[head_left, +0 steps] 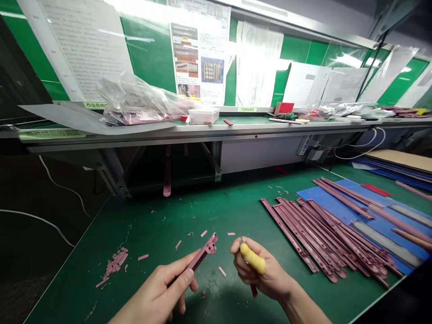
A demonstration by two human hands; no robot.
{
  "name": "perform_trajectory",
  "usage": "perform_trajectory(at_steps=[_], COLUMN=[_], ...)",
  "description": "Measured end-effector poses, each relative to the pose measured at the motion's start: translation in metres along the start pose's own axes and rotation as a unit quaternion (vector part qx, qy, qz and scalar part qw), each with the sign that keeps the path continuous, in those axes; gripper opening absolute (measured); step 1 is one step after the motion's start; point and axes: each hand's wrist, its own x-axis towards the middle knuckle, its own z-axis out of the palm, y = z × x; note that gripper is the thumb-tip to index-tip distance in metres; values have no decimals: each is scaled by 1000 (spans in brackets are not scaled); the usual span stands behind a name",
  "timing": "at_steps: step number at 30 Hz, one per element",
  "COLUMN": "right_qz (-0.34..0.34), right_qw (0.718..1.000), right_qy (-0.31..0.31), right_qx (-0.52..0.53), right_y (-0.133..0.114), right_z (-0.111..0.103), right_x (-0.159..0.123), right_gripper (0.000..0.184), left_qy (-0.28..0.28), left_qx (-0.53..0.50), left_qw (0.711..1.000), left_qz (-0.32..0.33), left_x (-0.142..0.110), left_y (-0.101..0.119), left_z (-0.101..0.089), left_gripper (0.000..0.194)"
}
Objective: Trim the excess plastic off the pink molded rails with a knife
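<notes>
Mauve moulded plastic strip (202,255): judged light and stiff, thin-walled, apt to snap at the perforated end; safest hold along the straight shank. Clamped there between thumb and fingers of the left hand (158,288), above the green bench mat (141,216), head raised. Finish matt, edges ribbed. Right hand (258,270) closed around a yellow-handled trimming tool (253,259), tip hidden; hands apart. Loose mauve offcuts (114,263) on the mat; stacked matching strips (324,238) on a blue sheet (313,195) atop it.
</notes>
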Motion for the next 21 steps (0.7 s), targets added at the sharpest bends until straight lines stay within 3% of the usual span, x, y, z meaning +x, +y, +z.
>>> perform_trajectory(at_steps=[1,2,4,7,11,13,15,18,21], right_qz=[-53,-107,-195,-259,-278,-291,-305,-327,-352], right_qw=[993,968,885,773,675,654,649,644,636], right_qy=[39,66,86,69,39,31,22,20,45], right_qx=[-102,-217,-415,-575,-682,-697,-696,-691,-685], right_y=[-4,-8,-15,-18,-20,-24,-28,-33,-36], right_z=[5,10,16,19,20,22,24,26,27], right_x=[0,1,5,15,20,19,17,14,10], right_gripper=[45,50,60,67,62,56,50,47,47], left_qy=[-11,-20,-29,-32,-6,-6,1,20,20], left_qx=[49,111,243,405,550,579,581,570,532], left_qw=[999,993,962,882,761,726,717,730,761], left_qz=[17,45,121,237,342,372,384,377,372], left_x=[2,4,9,14,14,10,5,-1,-5], left_y=[0,-1,0,4,14,20,25,28,24], left_z=[-8,-16,-30,-47,-63,-67,-69,-68,-64], left_gripper=[46,43,39,41,57,63,64,63,59])
